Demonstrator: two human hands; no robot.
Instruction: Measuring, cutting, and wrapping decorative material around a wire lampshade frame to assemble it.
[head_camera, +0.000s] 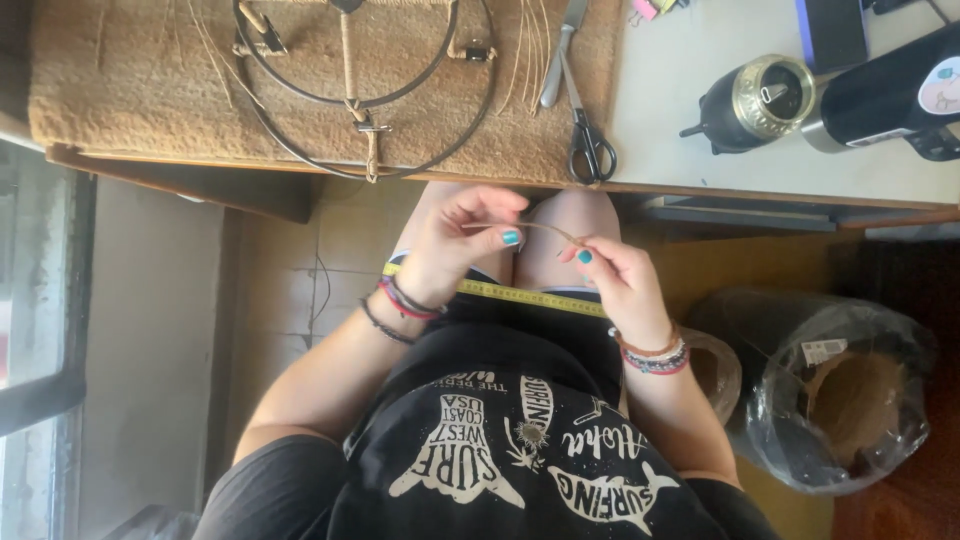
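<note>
1. A thin, pale brown strand of plant fibre (540, 228) is held over the person's lap, just below the near edge of the bench (700, 120). Its long axis runs roughly side to side across the picture, bowed slightly upward in the middle, one end at each hand.
2. The left hand (455, 245) is curled nearly closed, pinching one end of the strand between thumb and fingertips.
3. The right hand (620, 275) is also nearly closed, fingertips pinching the other end, where the strand seems to fray or fork.
4. A yellow tape measure (530, 297) lies across the lap, just under both wrists.
5. On the bench, a coarse woven tan mat (130, 90) carries two nested dark metal hoops (400, 165) joined by a fibre-wrapped spoke, with loose thin pale fibre strands (530, 50) beside them.
6. Black-handled steel scissors (585, 120) lie at the mat's right edge, handles toward the person, directly above the hands.
7. Further right stand a dark pot with a brass-coloured lid (755, 100) and a black cylindrical flask (890, 90).
8. On the floor by the right arm sits a clear plastic bag of brown coiled fibre (845, 400).
</note>
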